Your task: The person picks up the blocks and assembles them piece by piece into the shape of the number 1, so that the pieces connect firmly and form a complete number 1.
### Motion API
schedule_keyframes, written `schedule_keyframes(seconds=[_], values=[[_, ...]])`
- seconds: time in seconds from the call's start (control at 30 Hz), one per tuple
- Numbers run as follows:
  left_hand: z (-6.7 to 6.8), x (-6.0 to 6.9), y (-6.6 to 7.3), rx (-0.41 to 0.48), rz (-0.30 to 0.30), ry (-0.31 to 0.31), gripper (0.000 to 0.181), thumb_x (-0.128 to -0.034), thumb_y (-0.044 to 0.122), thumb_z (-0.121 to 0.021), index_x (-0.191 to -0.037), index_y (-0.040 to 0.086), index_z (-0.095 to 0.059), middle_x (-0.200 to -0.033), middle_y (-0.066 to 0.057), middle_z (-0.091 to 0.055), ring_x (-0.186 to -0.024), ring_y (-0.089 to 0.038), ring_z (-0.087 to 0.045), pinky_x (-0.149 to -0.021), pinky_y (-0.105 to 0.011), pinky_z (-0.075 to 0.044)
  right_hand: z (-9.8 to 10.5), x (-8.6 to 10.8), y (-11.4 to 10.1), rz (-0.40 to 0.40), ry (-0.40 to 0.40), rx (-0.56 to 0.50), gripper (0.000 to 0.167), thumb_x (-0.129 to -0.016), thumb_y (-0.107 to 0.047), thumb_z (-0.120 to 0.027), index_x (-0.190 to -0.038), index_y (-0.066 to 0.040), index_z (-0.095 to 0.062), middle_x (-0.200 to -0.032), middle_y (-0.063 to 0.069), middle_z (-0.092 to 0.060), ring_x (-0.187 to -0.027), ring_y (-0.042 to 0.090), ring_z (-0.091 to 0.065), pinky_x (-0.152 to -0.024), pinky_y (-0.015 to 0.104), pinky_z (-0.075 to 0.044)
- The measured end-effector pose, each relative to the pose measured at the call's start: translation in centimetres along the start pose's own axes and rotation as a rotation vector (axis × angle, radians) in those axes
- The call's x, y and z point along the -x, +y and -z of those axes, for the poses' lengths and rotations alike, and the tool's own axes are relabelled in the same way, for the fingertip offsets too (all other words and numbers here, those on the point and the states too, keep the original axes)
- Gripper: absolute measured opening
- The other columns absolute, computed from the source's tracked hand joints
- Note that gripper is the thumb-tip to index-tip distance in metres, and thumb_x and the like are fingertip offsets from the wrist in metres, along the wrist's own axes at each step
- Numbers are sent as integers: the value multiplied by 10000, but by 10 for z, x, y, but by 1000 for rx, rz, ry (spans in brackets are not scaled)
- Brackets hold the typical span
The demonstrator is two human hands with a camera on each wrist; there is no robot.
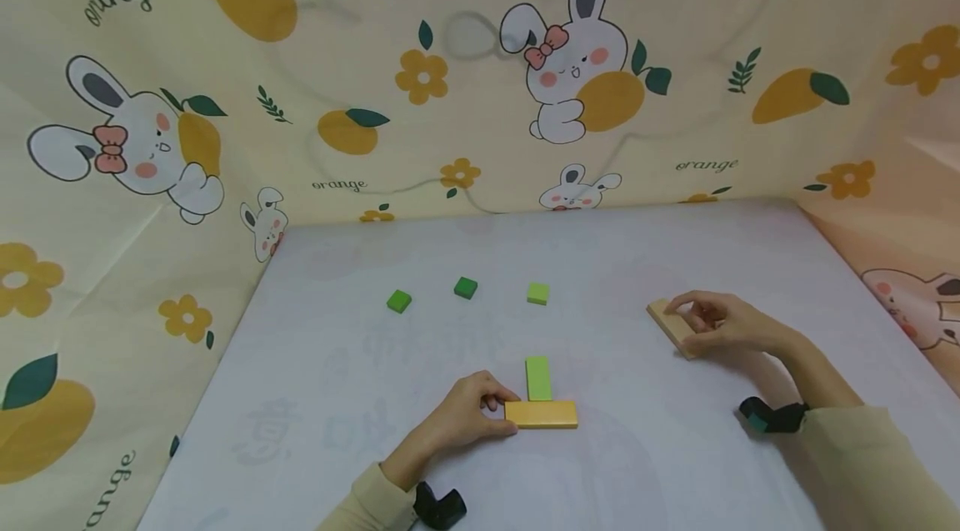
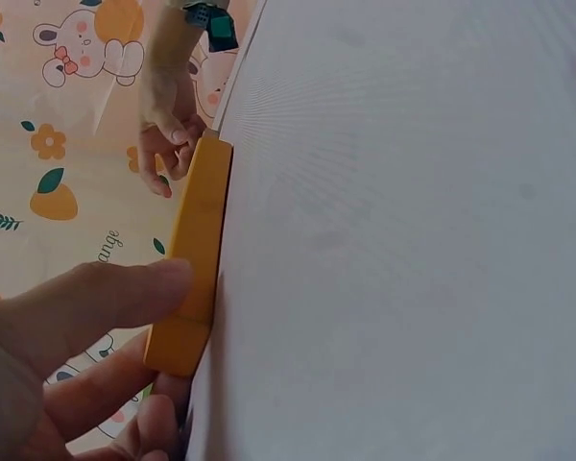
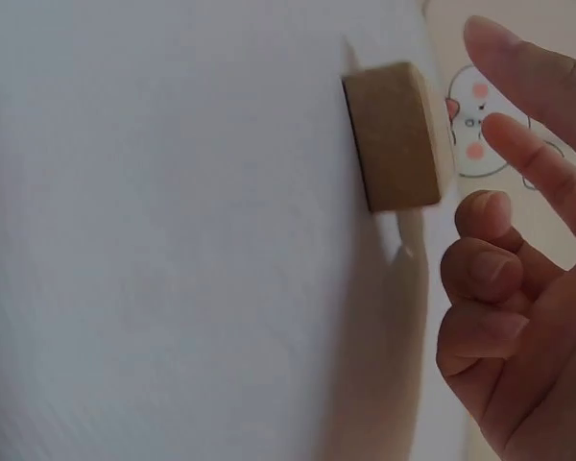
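White tabletop (image 1: 337, 348) below, left grip (image 1: 467, 416) pinches golden block's (image 1: 543, 414) end (right grip (image 1: 735, 326), fingers parted, near tan block (image 1: 669, 328)).

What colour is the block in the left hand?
The block in the left hand is orange-yellow; it shows best in the left wrist view.

Table (image 1: 337, 381): white, smooth.
Yellow block (image 1: 542, 414): near middle, crosswise.
Lime block (image 1: 537, 378): just on the yellow one's far side.
Green squares (image 1: 466, 288): three, far, loose row.
Tan block (image 1: 670, 329): right, slanted.
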State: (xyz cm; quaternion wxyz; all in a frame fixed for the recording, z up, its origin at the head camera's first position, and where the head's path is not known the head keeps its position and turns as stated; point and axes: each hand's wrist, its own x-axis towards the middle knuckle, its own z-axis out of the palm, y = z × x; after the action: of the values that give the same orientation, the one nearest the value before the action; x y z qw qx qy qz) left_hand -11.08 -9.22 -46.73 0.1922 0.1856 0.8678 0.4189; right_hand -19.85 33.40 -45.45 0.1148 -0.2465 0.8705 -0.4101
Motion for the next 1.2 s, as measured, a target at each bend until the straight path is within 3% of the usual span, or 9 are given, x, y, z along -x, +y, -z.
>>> schedule_keyframes(seconds=[0.53,0.7,0.93,1.2], values=[[1,0,1,18,-6,0,280,-748,131,-812,-1007,52,-742,-851,-34,-560,-776,-67,-442,-677,-148,-366,16,-5,14,36,-191,-18,872,-723,-104,-813,-1434,24,-325,-751,133,-403,-698,204,-403,-557,246,-330],[0,1,1,21,-16,1,280,-748,126,-811,-1007,43,-741,-853,-41,-562,-772,-60,-439,-675,-147,-366,17,-6,12,19,-235,-34,907,-727,-106,-811,-1464,2,-294,-764,109,-372,-712,213,-379,-559,243,-322],[1,1,1,17,-38,9,291,-731,113,-817,-999,29,-741,-836,-48,-573,-752,-51,-443,-670,-147,-372,16,-7,7,-38,-232,-3,886,-714,-156,-829,-1456,-63,-354,-817,31,-372,-708,184,-374,-564,246,-301],[1,1,3,26,-18,8,286,-729,114,-818,-996,40,-745,-835,-39,-564,-757,-52,-440,-671,-148,-368,16,-8,5,-90,-238,14,893,-691,-161,-844,-1440,-67,-368,-822,30,-361,-728,171,-359,-585,249,-295]])
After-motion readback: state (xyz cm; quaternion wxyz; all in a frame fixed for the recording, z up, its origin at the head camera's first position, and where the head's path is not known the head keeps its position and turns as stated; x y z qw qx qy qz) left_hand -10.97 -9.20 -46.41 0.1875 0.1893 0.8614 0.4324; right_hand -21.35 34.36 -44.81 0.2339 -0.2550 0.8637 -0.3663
